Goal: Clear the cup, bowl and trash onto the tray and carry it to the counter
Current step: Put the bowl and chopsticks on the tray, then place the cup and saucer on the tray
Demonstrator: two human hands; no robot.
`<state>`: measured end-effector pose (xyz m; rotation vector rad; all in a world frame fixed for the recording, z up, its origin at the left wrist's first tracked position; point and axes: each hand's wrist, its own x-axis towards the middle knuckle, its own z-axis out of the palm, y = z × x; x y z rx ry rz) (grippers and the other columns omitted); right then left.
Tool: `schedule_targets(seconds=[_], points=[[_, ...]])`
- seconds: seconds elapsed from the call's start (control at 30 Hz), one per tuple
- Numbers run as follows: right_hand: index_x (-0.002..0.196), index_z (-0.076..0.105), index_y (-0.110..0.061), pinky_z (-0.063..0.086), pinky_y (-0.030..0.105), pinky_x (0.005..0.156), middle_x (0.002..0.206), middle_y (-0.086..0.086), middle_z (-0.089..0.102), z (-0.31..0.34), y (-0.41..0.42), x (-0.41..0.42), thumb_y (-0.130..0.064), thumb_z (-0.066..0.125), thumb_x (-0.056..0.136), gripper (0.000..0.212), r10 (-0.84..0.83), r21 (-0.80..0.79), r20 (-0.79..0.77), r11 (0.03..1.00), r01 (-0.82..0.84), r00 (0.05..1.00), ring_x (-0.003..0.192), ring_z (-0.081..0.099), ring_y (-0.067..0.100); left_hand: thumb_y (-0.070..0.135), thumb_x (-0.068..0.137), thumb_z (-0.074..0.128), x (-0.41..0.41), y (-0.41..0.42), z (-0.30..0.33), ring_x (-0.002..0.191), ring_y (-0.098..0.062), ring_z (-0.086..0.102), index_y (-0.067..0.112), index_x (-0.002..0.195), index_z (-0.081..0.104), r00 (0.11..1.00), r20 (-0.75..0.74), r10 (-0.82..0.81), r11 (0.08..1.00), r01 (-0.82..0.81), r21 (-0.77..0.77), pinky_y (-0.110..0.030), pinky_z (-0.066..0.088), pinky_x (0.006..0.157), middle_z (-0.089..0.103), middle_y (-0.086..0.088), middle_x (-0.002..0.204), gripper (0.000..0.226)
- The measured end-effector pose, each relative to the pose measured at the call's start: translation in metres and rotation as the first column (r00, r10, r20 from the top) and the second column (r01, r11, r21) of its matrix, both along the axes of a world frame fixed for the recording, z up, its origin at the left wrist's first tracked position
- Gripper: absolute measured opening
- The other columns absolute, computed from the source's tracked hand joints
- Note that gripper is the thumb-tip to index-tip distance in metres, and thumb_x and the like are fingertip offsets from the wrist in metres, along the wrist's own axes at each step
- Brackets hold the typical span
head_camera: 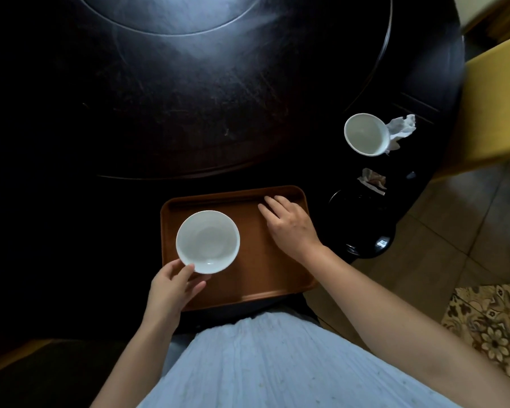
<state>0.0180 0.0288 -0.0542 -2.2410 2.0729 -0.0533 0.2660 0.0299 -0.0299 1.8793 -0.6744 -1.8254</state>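
1 of 3 items is aboard: the empty bowl (207,241) sits on the brown tray (277,275), the left hand (171,285) with its fingers curled at the rim. The right hand (289,222) rests flat and unclenched on the tray. The empty cup (365,134) and crumpled tissue (401,129) wait on the dark surface (189,113), likely the next reach.

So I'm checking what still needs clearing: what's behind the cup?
A crumpled white tissue lies just behind the cup, on its far right side, sticking out past the rim. The cup hides the tissue's near part, so whether they touch, or anything else is tucked there, can't be seen.
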Motion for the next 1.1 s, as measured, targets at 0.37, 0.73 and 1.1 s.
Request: schedule_targets(seconds=[0.37,0.73,1.1], points=[[0.146,0.017,-0.014,0.017,0.046,0.115,0.157,0.006,0.016,-0.003,0.003,-0.002,-0.035,0.035,0.097,0.055,-0.07,0.262,-0.029,0.962,0.075,0.997,0.144,0.011,0.022,0.014,0.094,0.049,-0.014,-0.022,0.002,0.081,-0.019,0.069,0.003,0.132,0.042,1.0,-0.016,0.005,0.996,-0.006,-0.091,-0.018,0.056,0.058,0.064,-0.012,0.1,0.04],[0.114,0.061,-0.006,0.05,0.041,0.089,0.111,0.013,0.067,0.031,0.04,-0.047,-0.022,0.058,0.088,0.031,-0.132,-0.053,0.093,0.989,0.138,0.987,0.104,0.062,0.029,0.024,0.089,0.054,-0.098,0.029,0.012,0.081,-0.014,0.069,0.02,0.092,0.064,0.841,0.076,-0.535,0.823,0.54,-0.175,-0.026,0.056,0.072,0.072,-0.004,0.091,0.011],[0.135,0.043,-0.012,0.048,0.046,0.088,0.137,0.015,0.048,0.061,0.022,-0.193,-0.025,0.053,0.091,0.047,-0.294,-0.005,-0.026,0.956,0.294,0.955,0.124,0.045,0.031,0.032,0.084,0.058,-0.247,-0.016,0.018,0.103,-0.019,0.058,0.014,0.127,0.049,0.486,0.727,-0.485,0.182,0.869,-0.46,-0.028,0.051,0.074,0.058,-0.004,0.118,0.047]])
